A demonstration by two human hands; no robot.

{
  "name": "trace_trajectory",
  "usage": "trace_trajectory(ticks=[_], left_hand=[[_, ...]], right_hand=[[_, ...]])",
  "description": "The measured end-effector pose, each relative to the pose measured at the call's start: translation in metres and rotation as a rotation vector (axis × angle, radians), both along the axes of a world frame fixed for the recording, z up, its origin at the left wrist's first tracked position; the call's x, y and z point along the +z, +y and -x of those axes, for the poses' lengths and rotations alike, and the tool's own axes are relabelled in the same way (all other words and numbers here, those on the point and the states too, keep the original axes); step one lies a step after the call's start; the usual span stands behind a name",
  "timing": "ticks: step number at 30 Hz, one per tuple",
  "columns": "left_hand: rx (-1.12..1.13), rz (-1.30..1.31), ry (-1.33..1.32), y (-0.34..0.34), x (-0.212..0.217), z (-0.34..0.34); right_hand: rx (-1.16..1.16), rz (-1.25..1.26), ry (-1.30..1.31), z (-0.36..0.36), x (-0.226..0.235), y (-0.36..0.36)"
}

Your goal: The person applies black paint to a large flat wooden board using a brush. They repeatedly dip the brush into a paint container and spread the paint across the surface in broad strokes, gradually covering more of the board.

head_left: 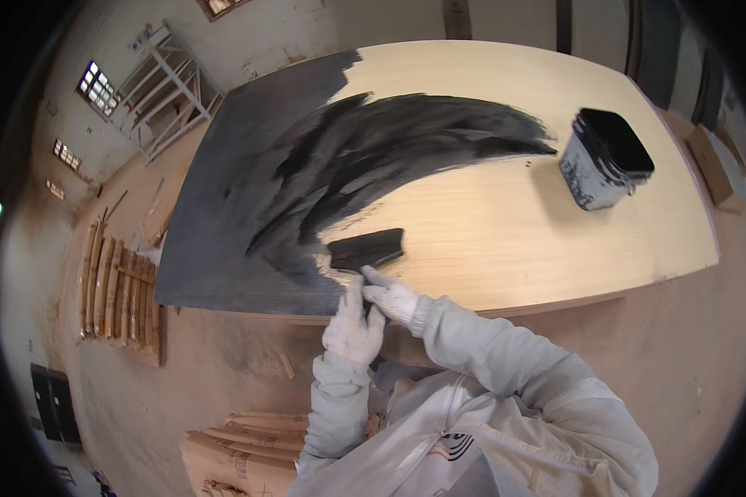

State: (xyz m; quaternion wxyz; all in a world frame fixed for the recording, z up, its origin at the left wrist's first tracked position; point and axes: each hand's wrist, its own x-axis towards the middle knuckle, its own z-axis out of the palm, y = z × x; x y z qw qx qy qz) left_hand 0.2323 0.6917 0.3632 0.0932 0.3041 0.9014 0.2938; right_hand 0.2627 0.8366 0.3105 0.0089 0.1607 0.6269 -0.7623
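Both of my hands wear pale gloves and meet at the near edge of a large light wood panel. A wide flat paintbrush, its head coated black, lies against the panel just beyond my fingers. My left hand is closed round its near end, where a handle is mostly hidden. From the right, my right hand is closed with its fingertips on the brush's near edge. Black paint covers the panel's left part, and a streaky wet arc sweeps rightward.
A paint-smeared bucket with a black top stands on the panel's right side. Bundled wrapped lengths lie on the floor at left, near a metal rack. Cardboard lies below my left arm. A long box sits far right.
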Motion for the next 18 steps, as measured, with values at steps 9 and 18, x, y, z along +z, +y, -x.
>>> trace_trajectory(ticks=[9,18], left_hand=[[0.097,0.665,0.227,0.069,-0.01,0.026],[0.066,0.845,0.396,0.14,-0.002,0.228]], right_hand=[[0.102,0.201,0.024,-0.054,0.016,0.047],[-0.378,0.192,0.163,-0.252,0.024,0.215]])
